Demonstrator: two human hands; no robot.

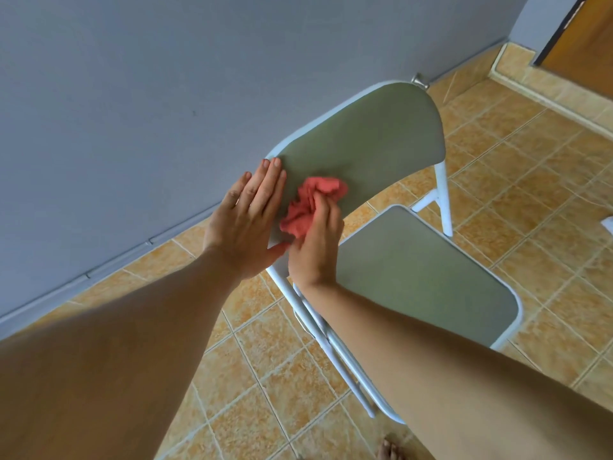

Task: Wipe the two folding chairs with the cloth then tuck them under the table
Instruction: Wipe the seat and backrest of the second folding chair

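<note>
One folding chair stands unfolded on the tiled floor, with a white metal frame, a grey-green backrest [374, 141] and a grey-green seat [418, 277]. My left hand [247, 220] lies flat with fingers spread against the left edge of the backrest, its thumb hooked around the edge. My right hand [316, 244] grips a crumpled red cloth [306, 205] and presses it on the lower left part of the backrest. No second chair or table is in view.
A grey wall [132, 94] with a skirting strip runs close behind the chair. Orange floor tiles [530, 180] spread to the right. A wooden door [583, 38] is at the top right. A small white object [608, 224] peeks in at the right edge. Toes [389, 449] show at the bottom.
</note>
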